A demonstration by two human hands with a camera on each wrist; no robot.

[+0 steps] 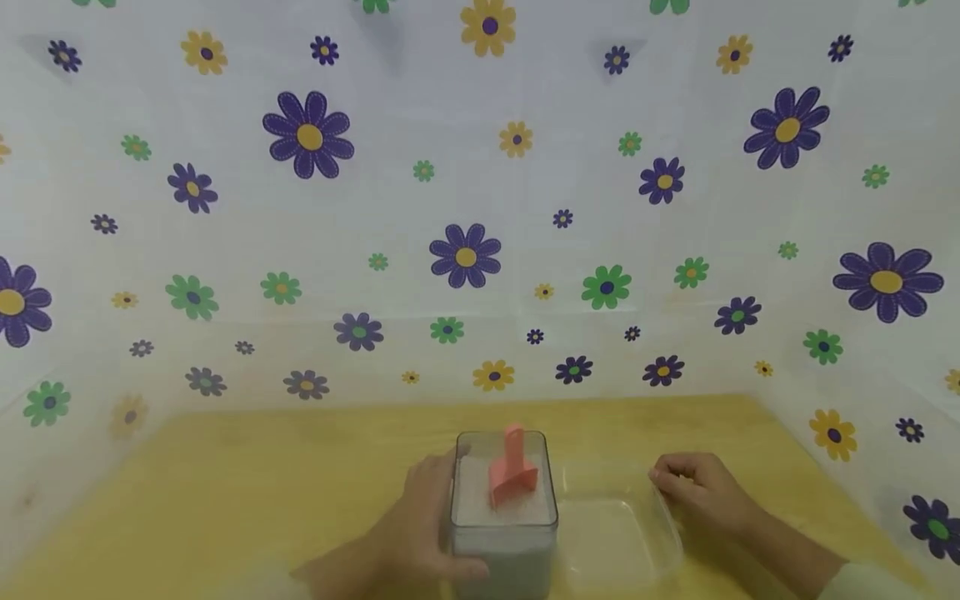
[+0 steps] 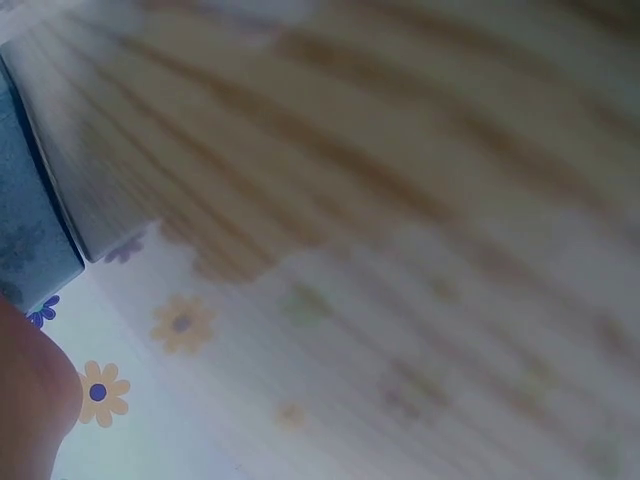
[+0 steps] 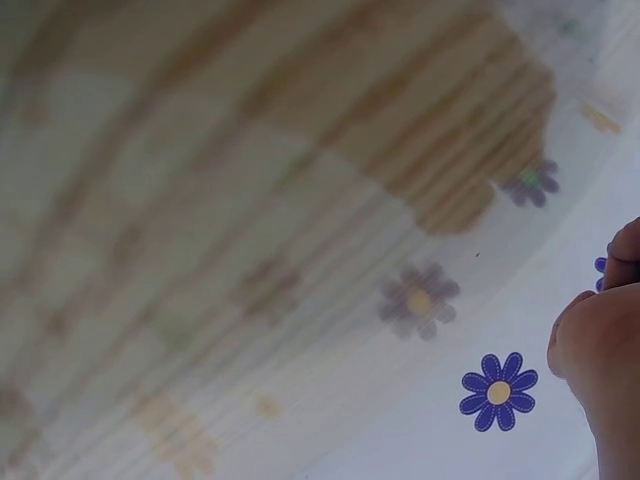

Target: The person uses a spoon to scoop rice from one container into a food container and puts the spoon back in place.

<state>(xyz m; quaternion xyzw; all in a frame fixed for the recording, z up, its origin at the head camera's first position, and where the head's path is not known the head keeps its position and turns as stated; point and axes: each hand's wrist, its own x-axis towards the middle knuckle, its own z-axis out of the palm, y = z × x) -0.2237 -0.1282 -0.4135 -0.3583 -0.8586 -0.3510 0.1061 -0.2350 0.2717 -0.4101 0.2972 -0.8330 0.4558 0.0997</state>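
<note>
A tall, square, see-through canister full of a pale, fine-looking material stands at the front middle of the table. On top of that material lies a pink scoop, its handle pointing away from me. My left hand grips the canister from the left, thumb across its front and fingers along its side. To the right is a shallow clear plastic tub, its near part cut off by the frame. My right hand pinches the tub's far right rim. The left wrist view shows the canister's side; the right wrist view catches only part of the hand.
A yellowish wooden table spreads beneath everything. White sheeting with purple, yellow and green flowers rises at the back and both sides.
</note>
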